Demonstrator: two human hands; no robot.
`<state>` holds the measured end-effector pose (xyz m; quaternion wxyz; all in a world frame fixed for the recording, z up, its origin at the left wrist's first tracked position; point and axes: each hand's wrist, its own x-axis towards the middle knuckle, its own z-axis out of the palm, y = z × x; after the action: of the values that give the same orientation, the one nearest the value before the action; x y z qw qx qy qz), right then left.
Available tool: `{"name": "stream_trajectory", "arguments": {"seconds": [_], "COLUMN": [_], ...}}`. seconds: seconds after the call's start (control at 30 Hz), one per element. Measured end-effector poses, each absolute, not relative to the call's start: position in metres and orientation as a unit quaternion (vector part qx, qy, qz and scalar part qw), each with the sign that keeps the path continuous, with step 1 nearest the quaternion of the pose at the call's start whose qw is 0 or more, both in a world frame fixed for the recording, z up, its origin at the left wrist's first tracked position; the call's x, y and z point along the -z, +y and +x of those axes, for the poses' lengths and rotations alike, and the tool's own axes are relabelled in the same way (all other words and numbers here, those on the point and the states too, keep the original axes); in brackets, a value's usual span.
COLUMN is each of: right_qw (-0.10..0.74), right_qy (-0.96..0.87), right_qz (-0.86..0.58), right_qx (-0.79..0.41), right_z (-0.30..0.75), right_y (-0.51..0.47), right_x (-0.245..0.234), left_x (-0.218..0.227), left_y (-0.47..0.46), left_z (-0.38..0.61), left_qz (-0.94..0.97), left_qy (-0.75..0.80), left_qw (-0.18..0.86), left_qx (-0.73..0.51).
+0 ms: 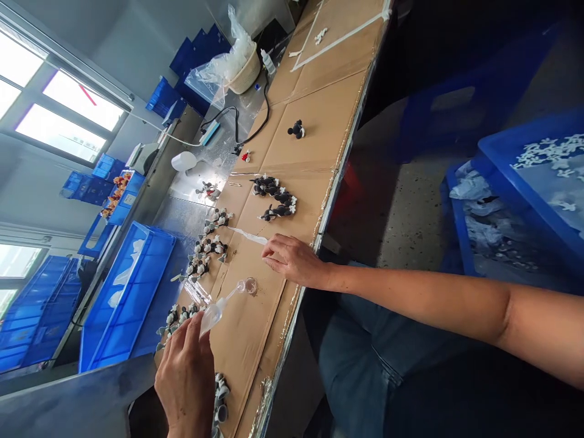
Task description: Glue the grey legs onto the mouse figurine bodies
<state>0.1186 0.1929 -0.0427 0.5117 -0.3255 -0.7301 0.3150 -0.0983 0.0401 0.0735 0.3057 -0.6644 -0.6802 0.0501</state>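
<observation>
My left hand (187,365) is closed around a clear plastic squeeze bottle (212,317). The bottle's thin nozzle tip reaches toward a small round dish (250,286) with brownish contents on the cardboard. Low over the cardboard, my right hand (296,261) has its fingers bent and drawn together; whatever they may hold is hidden. A white strip (249,235) on the cardboard runs up to those fingertips. Beyond it, several black-and-white figurines (278,198) stand in a curved group. More grey, black and white figurines (210,243) line the left side of the cardboard.
Cardboard (314,146) covers the worktable, with a lone black figurine (297,129) farther off. A blue crate (128,292) stands left, and a basket (244,70) with plastic bags at the back. Blue bins (524,176) with white parts stand at right.
</observation>
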Motion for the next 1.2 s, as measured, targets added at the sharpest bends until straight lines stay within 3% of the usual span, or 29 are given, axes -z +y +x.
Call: {"name": "stream_trajectory", "arguments": {"seconds": [0.47, 0.63, 0.83, 1.0, 1.2], "right_qw": [0.521, 0.53, 0.545, 0.559, 0.571], "right_qy": [-0.725, -0.715, -0.69, -0.675, -0.678], "right_qz": [-0.32, -0.317, -0.313, -0.301, -0.288], "right_qx": [-0.317, -0.326, -0.359, -0.375, -0.361], "right_z": [0.118, 0.119, 0.122, 0.126, 0.129], "right_y": [0.193, 0.192, 0.192, 0.197, 0.202], "right_x": [0.043, 0.043, 0.04, 0.037, 0.036], "left_x": [-0.058, -0.044, -0.044, -0.073, -0.094], "left_y": [0.035, 0.035, 0.041, 0.091, 0.217], "left_z": [-0.102, -0.112, -0.118, -0.132, -0.171], "left_qz": [-0.589, -0.509, -0.422, -0.396, -0.371], "left_qy": [-0.784, -0.845, -0.836, -0.764, -0.72], "left_qw": [0.192, 0.08, -0.135, -0.238, -0.245], "left_qx": [0.041, 0.143, 0.325, 0.45, 0.532]}}
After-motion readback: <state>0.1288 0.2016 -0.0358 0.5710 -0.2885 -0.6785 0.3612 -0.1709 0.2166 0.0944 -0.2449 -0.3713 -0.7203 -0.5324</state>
